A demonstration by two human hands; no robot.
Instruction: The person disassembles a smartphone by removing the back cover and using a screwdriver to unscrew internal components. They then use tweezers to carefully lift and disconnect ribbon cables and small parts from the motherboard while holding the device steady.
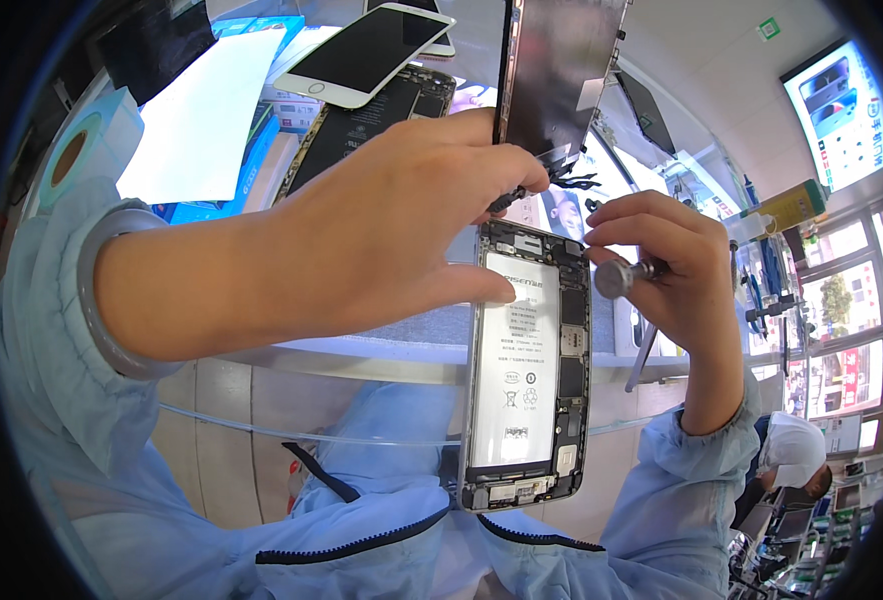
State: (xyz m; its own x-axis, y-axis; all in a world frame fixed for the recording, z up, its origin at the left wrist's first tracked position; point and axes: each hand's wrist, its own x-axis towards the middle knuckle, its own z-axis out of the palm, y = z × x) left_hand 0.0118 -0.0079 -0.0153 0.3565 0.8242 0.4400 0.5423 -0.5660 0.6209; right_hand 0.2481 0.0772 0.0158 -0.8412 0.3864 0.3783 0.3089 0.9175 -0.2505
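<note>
An opened phone [573, 400] shows its white battery [517, 370] and dark inner parts. Its lifted screen panel [546, 80] stands nearly upright at the phone's far end, with flex cables at the joint. My left hand [391, 215] grips the panel's lower edge with its fingers, some of them hidden behind it. The left thumb lies over the battery's upper part. By the phone's upper right corner, my right hand [676, 260] is closed round a slim metal tool [616, 279], seemingly a screwdriver, its round end facing me. The tool's tip is hard to make out.
At the far left lie a white phone [366, 55], an opened phone body [361, 130], a white sheet [196, 115] on blue boxes and a label roll [71, 158]. A yellow-green tube [786, 210] is beyond my right hand. Another person [793, 455] sits at far right.
</note>
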